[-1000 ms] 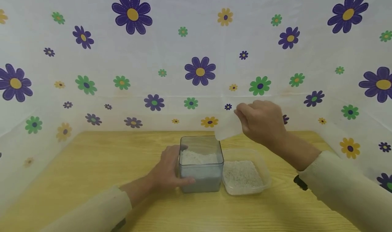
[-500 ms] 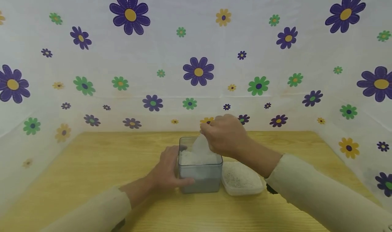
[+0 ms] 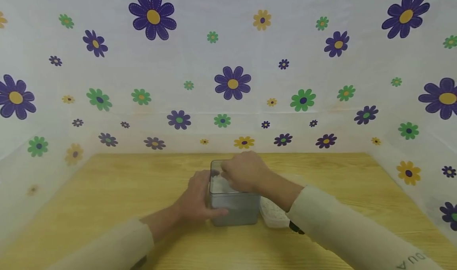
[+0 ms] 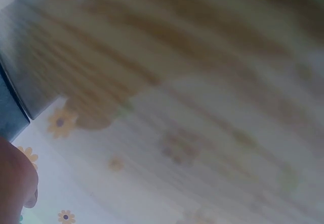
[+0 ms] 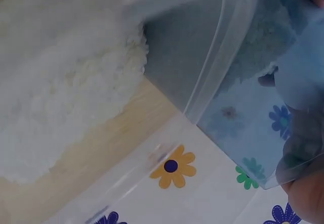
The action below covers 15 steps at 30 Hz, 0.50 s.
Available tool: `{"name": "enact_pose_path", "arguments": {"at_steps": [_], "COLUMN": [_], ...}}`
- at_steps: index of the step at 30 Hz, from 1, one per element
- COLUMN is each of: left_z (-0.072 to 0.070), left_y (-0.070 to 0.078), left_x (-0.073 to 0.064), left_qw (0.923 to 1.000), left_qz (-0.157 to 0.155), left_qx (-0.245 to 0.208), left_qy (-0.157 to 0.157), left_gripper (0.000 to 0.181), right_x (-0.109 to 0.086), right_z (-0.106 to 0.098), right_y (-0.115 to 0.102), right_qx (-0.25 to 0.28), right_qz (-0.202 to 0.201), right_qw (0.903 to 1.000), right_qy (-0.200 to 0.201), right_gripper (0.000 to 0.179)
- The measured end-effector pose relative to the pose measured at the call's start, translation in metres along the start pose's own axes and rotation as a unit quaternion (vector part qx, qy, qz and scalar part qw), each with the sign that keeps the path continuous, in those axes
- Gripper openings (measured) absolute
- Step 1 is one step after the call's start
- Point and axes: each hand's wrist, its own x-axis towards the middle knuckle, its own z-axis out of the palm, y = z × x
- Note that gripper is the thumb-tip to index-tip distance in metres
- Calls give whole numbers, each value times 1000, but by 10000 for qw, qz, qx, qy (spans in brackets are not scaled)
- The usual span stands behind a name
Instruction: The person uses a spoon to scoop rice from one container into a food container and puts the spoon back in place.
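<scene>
A clear, bluish-grey square container (image 3: 234, 212) stands mid-table, holding white rice-like grains (image 3: 219, 184). My left hand (image 3: 192, 198) grips its left side, thumb along the front and fingers behind the left wall. Through that wall, the right wrist view shows left-hand fingers (image 5: 304, 193). My right hand (image 3: 246, 171) is over the container's opening, fingers curled and dipped inside the rim. The thin translucent white scraper-like piece it pinches is hidden now. Just right of the container sits a low clear plastic tub (image 3: 275, 218) of white grains (image 5: 66, 107), partly covered by my right forearm.
The wooden-topped table (image 3: 143, 182) runs back to a white curtain (image 3: 200, 64) printed with purple, green and yellow flowers. More curtain hangs on both sides. Much of the left wrist view is blurred.
My right hand has moved left and down from above the tub into the container's opening. The translucent white piece has dropped out of sight inside. My left hand stays on the container.
</scene>
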Motion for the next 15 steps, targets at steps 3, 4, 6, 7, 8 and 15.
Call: {"name": "enact_pose_path", "arguments": {"at_steps": [3, 4, 6, 7, 8, 15], "left_z": [-1, -1, -2, -2, -2, -2], "left_y": [0, 0, 1, 1, 2, 4], "left_x": [0, -1, -1, -1, -1, -1], "left_qw": [10000, 10000, 10000, 9999, 9999, 9997], "left_qz": [-1, -12, -65, -100, -128, -229], "left_qx": [-24, -39, -55, -61, -60, 3], "left_qy": [1, -8, -39, -65, -86, -118], "left_gripper": [85, 85, 86, 86, 87, 89], "right_x": [-1, -1, -2, -3, -3, -7], "right_z": [1, 1, 2, 3, 3, 2], "right_y": [0, 0, 1, 1, 1, 3], "right_qx": [190, 274, 445, 525, 589, 724], "right_qz": [54, 104, 209, 260, 301, 474], "right_qw": [9995, 9990, 9977, 9969, 9961, 9921], "right_qy": [246, 323, 461, 524, 586, 904], "right_gripper": [25, 26, 27, 27, 27, 21]}}
